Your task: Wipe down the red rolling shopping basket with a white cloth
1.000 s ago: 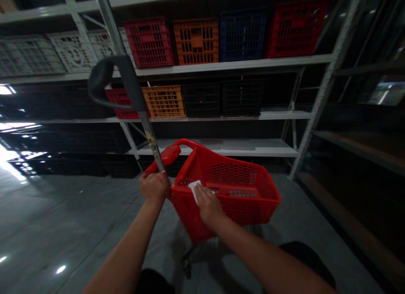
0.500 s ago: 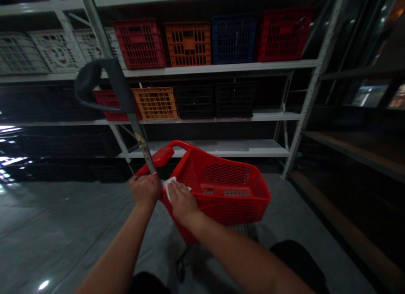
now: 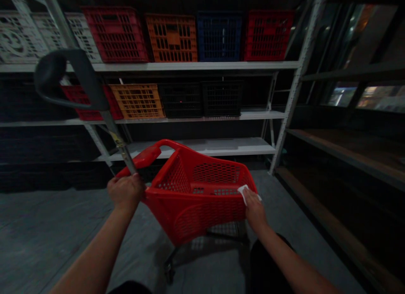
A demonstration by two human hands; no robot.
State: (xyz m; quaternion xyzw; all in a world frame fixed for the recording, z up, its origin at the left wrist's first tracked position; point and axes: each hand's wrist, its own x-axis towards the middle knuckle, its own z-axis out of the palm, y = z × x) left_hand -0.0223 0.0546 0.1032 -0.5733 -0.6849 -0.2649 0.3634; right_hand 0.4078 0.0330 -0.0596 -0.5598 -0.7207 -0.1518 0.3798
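Note:
A red plastic shopping cart (image 3: 202, 205) stands in front of me, its basket empty. My left hand (image 3: 125, 190) is closed on the near end of the cart's red handle, where the lower end of a metal pole (image 3: 126, 155) meets it. The pole slants up to the left and carries a dark grey loop grip (image 3: 85, 74). At the basket's right end, my right hand (image 3: 254, 207) holds a white cloth (image 3: 243, 192) over the top rim. The fingers are bent round the cloth and the rim.
A white metal rack (image 3: 190, 67) behind the cart holds red, orange, blue, black and white plastic crates, among them an orange crate (image 3: 172, 39). Dark shelving (image 3: 344, 155) runs along the right side. One caster (image 3: 169, 272) shows on the grey floor.
My right hand has slid the white cloth along the near rim, from beside my left hand to the basket's right end. My left hand keeps its hold; the view has shifted right.

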